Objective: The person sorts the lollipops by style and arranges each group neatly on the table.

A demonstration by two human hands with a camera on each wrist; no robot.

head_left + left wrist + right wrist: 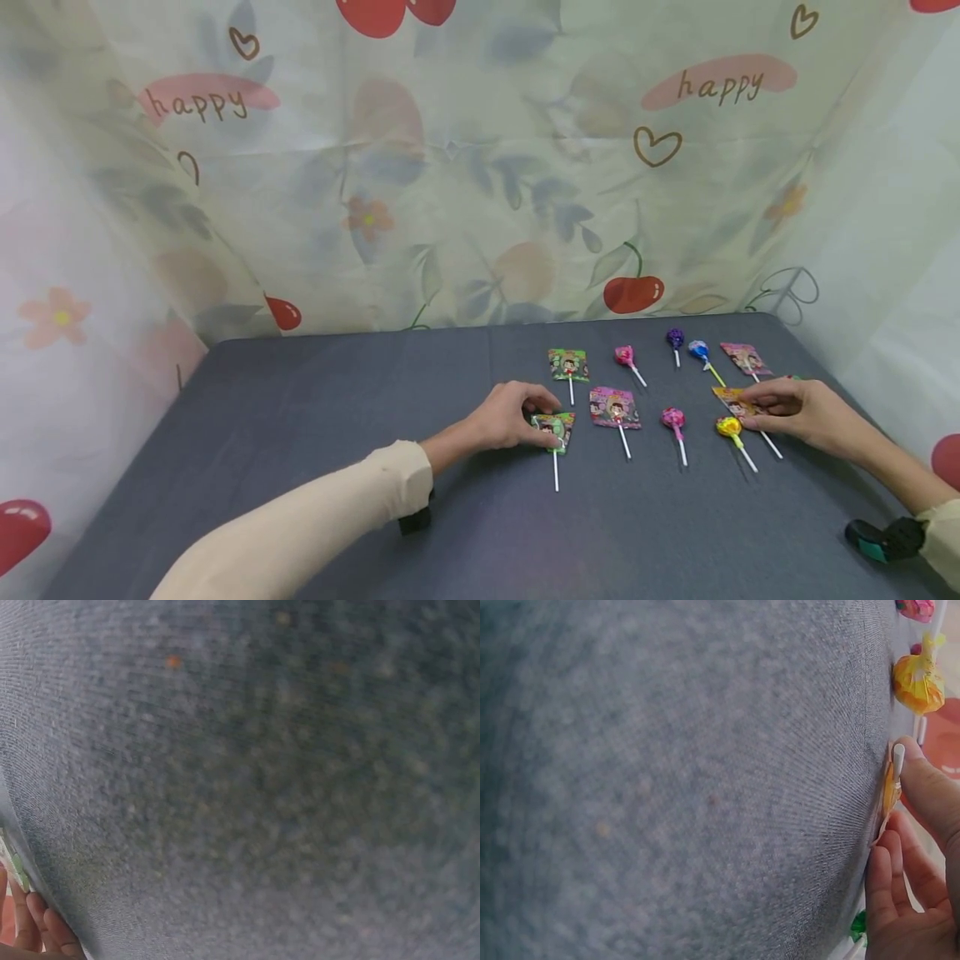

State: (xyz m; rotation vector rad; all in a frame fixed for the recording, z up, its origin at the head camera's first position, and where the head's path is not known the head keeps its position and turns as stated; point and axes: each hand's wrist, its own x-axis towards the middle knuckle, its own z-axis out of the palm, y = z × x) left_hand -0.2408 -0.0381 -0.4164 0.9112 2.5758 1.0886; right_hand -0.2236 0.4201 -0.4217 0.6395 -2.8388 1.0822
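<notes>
My left hand (pixel 513 414) pinches a flat lollipop in a green wrapper (pixel 564 422) between thumb and fingers; its white stick points toward me over the grey table. The left wrist view catches only the fingertips (pixel 46 924) and a bit of the green wrapper at the lower left. Over on the right, my right hand (pixel 813 414) grips a flat lollipop in an orange wrapper (pixel 727 397), thumb on the near side. Its wrapper and white stick end also show in the right wrist view. A round yellow lollipop (pixel 728 427) lies just beside that thumb.
Nearby on the grey table (pixel 315 417) lie another green-wrapped lollipop (pixel 567 363), two pink-wrapped flat ones (pixel 613 407) (pixel 742 358), and round ones in pink (pixel 672 417), purple (pixel 675 337) and blue (pixel 698 349). A patterned cloth (pixel 465 208) hangs behind.
</notes>
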